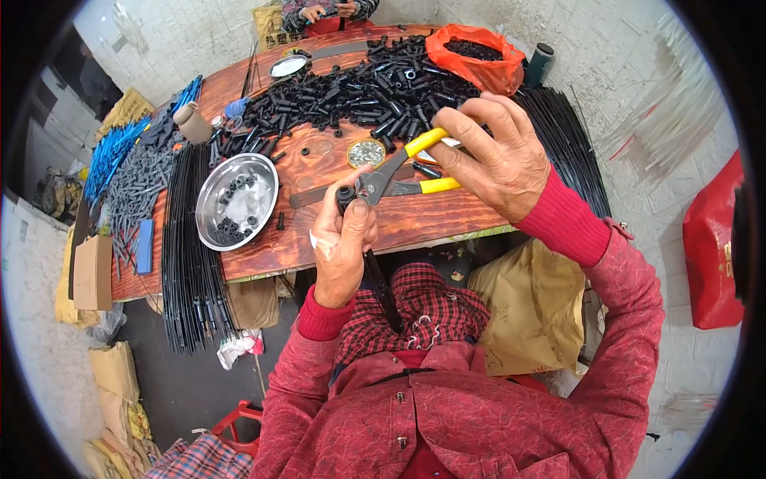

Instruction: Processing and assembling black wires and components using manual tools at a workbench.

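Upright in my left hand (341, 249) is a black rod (380, 283), its lower part slanting toward my lap. My fingers and thumb are wrapped round it just below a black plastic fitting (345, 194) at its top. My right hand (499, 160) grips yellow-handled pliers (389, 179) by the upper handle, and the two handles stand apart. The pliers' jaws are beside the fitting, close to my left thumb and fingertips. Whether the jaws bite on anything is too small to tell. White tape is on my left hand.
A steel bowl (237, 202) of small black rings stands left, beside a bundle of black rods (191, 247). Ahead are a dish of small metal pieces (366, 152), a heap of black fittings (351, 96) and a red plastic bag (479, 60). Another person's hands (329, 11) work across the table.
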The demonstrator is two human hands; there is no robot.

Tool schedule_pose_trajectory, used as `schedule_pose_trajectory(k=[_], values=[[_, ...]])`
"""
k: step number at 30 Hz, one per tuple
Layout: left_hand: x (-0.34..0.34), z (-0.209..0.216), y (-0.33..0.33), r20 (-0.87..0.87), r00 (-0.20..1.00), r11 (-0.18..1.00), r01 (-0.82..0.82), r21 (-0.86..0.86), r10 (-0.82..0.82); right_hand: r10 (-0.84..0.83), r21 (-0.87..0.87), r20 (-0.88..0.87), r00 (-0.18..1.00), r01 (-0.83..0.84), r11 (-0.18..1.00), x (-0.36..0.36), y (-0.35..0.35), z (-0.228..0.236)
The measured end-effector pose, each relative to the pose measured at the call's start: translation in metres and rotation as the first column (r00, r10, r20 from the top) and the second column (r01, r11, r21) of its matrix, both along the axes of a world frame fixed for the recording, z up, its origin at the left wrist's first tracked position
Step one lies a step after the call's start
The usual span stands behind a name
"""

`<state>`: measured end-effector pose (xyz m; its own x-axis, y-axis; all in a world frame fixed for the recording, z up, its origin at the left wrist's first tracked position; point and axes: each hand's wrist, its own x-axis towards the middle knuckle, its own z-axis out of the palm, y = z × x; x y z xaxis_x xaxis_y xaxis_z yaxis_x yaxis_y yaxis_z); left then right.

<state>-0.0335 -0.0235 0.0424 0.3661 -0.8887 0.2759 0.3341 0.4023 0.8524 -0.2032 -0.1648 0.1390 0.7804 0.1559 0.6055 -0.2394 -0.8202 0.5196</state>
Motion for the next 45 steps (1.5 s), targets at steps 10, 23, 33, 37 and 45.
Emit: schedule_pose_trajectory(k=[10, 23, 33, 37, 45], values=[[0.0, -0.006, -0.001, -0.074, 0.997, 0.997, 0.022, -0.067, -0.027, 0.039, 0.069, -0.223, 0.974, -0.024, 0.997, -0.011, -0.001, 0.013], [0.014, -0.007, 0.006, 0.108, 0.994, 0.995, -0.021, -0.101, 0.032, 0.188, 0.65, -0.32, 0.929, 0.071, 0.757, -0.011, 0.012, -0.003], [0.024, -0.006, 0.008, -0.053, 0.987, 0.988, 0.15, -0.028, -0.151, 0.257, 0.676, -0.293, 0.921, 0.39, -0.625, -0.011, 0.022, -0.018], [0.023, -0.009, 0.005, -0.051, 0.994, 0.994, 0.098, -0.055, -0.1, 0.025, 0.958, -0.279, 0.96, 0.28, -0.068, -0.01, 0.035, -0.009], [0.016, -0.006, 0.008, -0.083, 0.992, 0.995, 0.094, -0.025, -0.096, 0.025, 0.438, -0.171, 0.985, 0.053, 0.898, -0.008, 0.043, 0.008]])
